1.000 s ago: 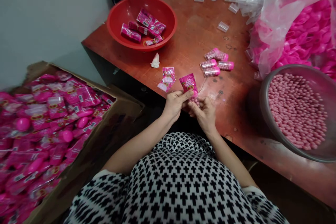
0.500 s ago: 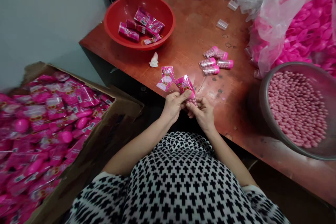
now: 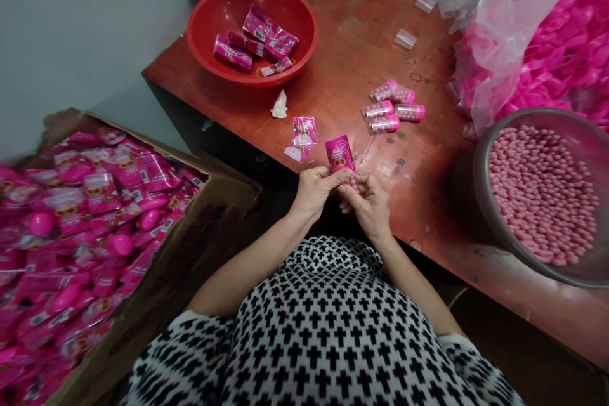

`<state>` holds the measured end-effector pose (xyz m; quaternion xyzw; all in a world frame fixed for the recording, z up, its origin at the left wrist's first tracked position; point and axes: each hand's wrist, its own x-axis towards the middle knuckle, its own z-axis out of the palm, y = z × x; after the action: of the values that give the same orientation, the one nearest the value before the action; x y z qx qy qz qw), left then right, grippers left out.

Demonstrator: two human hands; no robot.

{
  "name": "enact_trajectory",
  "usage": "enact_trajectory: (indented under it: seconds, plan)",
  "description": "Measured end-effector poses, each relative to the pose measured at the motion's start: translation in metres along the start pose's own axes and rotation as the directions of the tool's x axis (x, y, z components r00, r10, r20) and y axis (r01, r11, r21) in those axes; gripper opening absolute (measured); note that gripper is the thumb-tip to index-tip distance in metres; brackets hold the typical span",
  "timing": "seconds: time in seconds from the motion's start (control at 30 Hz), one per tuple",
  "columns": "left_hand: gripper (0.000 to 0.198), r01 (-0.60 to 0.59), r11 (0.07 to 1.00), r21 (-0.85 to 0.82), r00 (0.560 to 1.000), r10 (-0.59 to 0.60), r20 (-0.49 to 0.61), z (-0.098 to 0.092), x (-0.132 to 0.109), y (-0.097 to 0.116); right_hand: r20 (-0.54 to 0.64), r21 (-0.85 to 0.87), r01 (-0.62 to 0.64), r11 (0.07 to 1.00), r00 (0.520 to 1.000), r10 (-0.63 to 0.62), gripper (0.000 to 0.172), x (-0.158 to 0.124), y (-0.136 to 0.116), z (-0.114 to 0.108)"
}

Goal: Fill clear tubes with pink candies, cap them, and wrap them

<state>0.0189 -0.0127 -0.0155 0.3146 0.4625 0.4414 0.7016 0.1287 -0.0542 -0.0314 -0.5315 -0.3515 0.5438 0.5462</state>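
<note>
My left hand (image 3: pixel 314 193) pinches a pink printed wrapper (image 3: pixel 339 151), its fingers closed at the lower edge. Close against it, my right hand (image 3: pixel 371 206) is closed around a small clear vial of pink beads (image 3: pixel 353 183), mostly hidden by my fingers. The wrapper stands up just above the vial, over the table's near edge. To the left on the table lie loose printed wrappers (image 3: pixel 303 138). Beyond my right hand rests a group of pink-capped vials (image 3: pixel 384 124) filled with beads.
A red bowl (image 3: pixel 200 44) with wrappers stands behind a crumpled white scrap (image 3: pixel 280 105). At right are a grey bowl (image 3: pixel 480 184) of pink beads and a bag (image 3: pixel 495 57) of pink parts. Clear tubes (image 3: pixel 406 39) lie at the back. A carton (image 3: pixel 190 203) of packed goods is at left.
The wrapper in my left hand has turned from a tilted, glossy position to face me more upright, and it now sits apart from the loose wrappers. Both hands stay nearly in place.
</note>
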Motion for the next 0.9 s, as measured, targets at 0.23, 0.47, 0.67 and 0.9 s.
enact_trajectory:
  seconds: [0.23, 0.47, 0.67, 0.9]
  plan:
    - [0.039, -0.066, 0.998, 0.008, 0.989, 0.067, -0.131, 0.016, -0.013, -0.006, 0.135, 0.236, -0.156, 0.959, 0.983, 0.126, 0.038, 0.004, 0.002, 0.0]
    - [0.038, -0.069, 0.997, 0.024, 0.997, 0.07, -0.019, 0.006, -0.012, -0.005, 0.132, 0.148, -0.144, 0.979, 0.983, 0.124, 0.038, 0.0, 0.003, 0.0]
    - [0.029, -0.14, 0.925, 0.352, 0.989, 0.111, 0.102, -0.011, -0.013, 0.004, 0.008, -0.249, 0.209, 0.946, 0.977, -0.214, 0.04, 0.02, -0.026, -0.024]
    - [0.028, -0.165, 0.847, 0.505, 0.983, 0.097, 0.159, -0.004, -0.022, 0.006, 0.192, -0.276, 0.223, 0.935, 0.966, -0.174, 0.034, 0.048, -0.05, -0.014]
